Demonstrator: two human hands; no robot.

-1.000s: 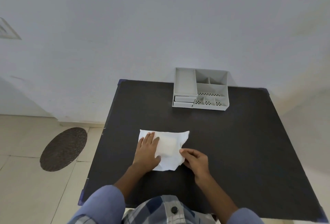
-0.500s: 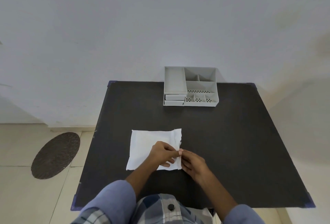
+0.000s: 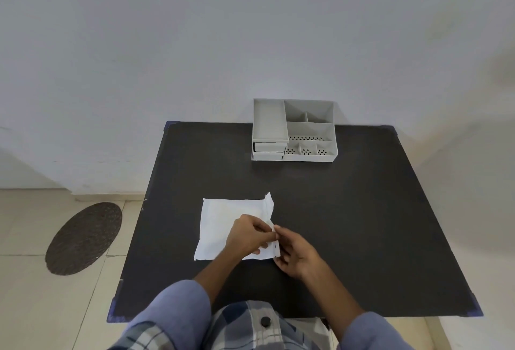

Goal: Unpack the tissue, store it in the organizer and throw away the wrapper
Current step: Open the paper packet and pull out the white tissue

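A white wrapped tissue pack (image 3: pixel 223 224) lies flat on the black table (image 3: pixel 348 224), near its front middle. My left hand (image 3: pixel 249 235) rests over the pack's right part and pinches the wrapper's crimped right edge. My right hand (image 3: pixel 295 255) meets it from the right, fingertips pinching the same edge. The edge stands up a little from the table. A grey plastic organizer (image 3: pixel 294 130) with several compartments and small drawers stands at the table's far edge against the wall.
A white wall rises behind the table. A dark oval mat (image 3: pixel 83 238) lies on the tiled floor to the left. Blue tape marks the table's corners.
My left hand slid from lying flat on the pack's left part to its right edge. Both hands now pinch that edge, which has lifted slightly. The view shifted too.
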